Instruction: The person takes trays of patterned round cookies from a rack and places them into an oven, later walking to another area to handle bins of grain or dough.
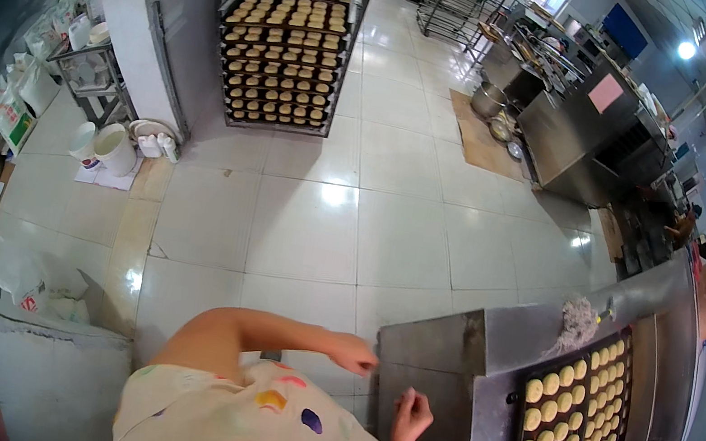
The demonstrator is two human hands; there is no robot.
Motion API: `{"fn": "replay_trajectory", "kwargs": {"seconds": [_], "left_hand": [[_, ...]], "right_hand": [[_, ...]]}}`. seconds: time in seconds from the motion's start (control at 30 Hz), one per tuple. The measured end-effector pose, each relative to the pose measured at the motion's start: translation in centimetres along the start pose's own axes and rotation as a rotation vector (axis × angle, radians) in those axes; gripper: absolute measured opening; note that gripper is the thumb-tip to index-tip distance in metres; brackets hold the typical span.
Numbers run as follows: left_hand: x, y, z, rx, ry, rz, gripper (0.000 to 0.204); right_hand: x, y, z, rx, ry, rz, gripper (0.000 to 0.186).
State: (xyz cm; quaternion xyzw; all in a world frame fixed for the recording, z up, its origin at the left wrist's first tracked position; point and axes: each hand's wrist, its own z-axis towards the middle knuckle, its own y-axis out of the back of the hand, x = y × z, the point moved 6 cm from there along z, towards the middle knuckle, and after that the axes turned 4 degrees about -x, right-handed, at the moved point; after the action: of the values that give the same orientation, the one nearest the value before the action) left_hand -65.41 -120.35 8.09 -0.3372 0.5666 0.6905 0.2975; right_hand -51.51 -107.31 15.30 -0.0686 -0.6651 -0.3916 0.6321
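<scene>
My left hand (354, 354) is closed in a loose fist in front of my body, with nothing showing in it. Just right of it and a little nearer, my right hand (412, 415) has its fingers curled in and likewise shows nothing held. Both are nearest the left side of a steel counter (434, 347). On that counter, two dark baking trays (586, 397) stand side by side, bearing rows of round, pale yellow dough pieces (564, 404). A bunched greyish cloth (579, 322) lies beyond the trays.
Ahead stands a tall rack (344, 64) loaded with trays of buns. White buckets (115, 150) and bags (13, 110) sit on the left. A low wall (29, 373) is at near left. A steel machine (592, 119), pots (488, 100) and a person (686, 225) are at far right.
</scene>
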Motion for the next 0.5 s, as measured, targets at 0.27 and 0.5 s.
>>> {"fn": "replay_trajectory", "kwargs": {"seconds": [0.27,0.5], "left_hand": [[12.1,11.5,-26.8,-0.667,0.842,-0.686,0.030],[15.3,24.4,-30.2,-0.917,0.802,-0.777,0.028]], "right_hand": [[6.7,-23.0,8.7,0.724,0.050,-0.173,0.025],[11.1,-38.6,17.3,0.941,-0.015,-0.001,0.030]]}}
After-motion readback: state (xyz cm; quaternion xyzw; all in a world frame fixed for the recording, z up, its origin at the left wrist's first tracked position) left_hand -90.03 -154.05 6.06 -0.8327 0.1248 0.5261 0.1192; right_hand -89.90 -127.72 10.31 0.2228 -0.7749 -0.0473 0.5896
